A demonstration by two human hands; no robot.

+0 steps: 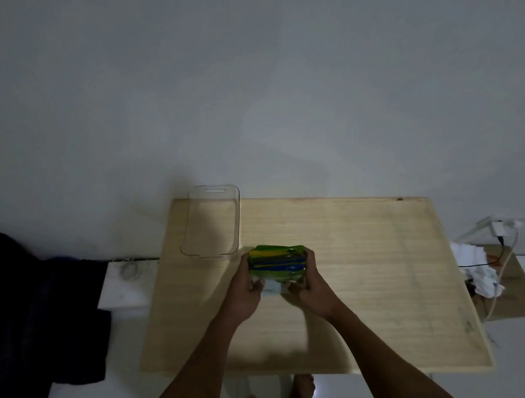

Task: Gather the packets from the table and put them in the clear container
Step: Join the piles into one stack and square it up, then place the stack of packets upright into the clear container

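The table (345, 254) is a pale wooden top set against a plain wall; apart from what I note below, I see no loose packets on its bare surface. The clear container (211, 225) stands at the far left corner, upright, open at the top, and appears empty, though the light is poor and its walls are hard to read.

The stack of packets (277, 262), green, yellow and blue, sits just short of the container's near wall and a little to its right, close but not touching so far as I can tell. Its long axis runs left to right across my view, while the container's long axis runs away from me.

My left hand (245, 296) is closed on the left end of the stack and my right hand (309, 287) on the right end, fingers curled around it, pressing the packets together between them. Whether the stack rests on the table or is lifted clear, I cannot tell.

Judgement: the container lies ahead and slightly left, nearer my left hand. The stack likely needs a quarter turn to match the opening before lowering.
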